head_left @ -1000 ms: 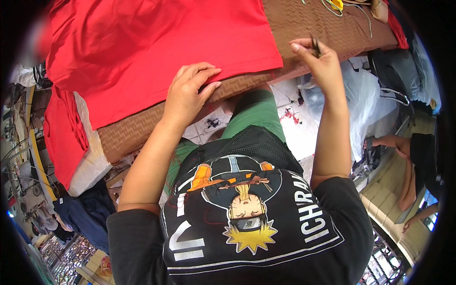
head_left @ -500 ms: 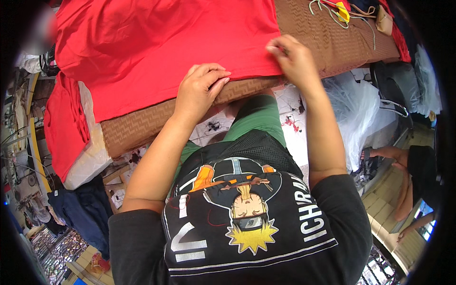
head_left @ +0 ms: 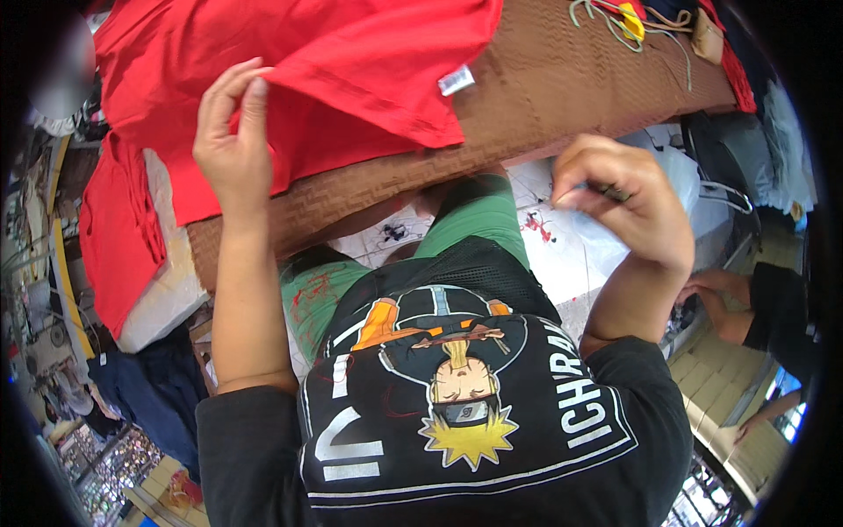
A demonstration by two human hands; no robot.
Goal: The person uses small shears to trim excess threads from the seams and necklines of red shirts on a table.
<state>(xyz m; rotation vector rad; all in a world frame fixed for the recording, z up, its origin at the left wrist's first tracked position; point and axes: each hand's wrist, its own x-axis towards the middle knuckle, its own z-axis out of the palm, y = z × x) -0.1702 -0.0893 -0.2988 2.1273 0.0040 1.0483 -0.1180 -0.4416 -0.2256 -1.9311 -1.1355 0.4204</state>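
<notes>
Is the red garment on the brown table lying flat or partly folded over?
Partly folded: the left hand lifts an edge of the red garment, its white label showing.

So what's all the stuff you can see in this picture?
Red garment: one, red, spread on the table, small white tag on a folded edge.
Table top: one, brown woven, upper middle.
Cords: a small tangle, green, yellow and red, far end of the table.
Red cloth: hanging off the table's left side.
Another person: one, dark clothes, far right.
Left hand: pinching the red garment's edge.
Right hand: closed on something thin, too small to tell.
</notes>
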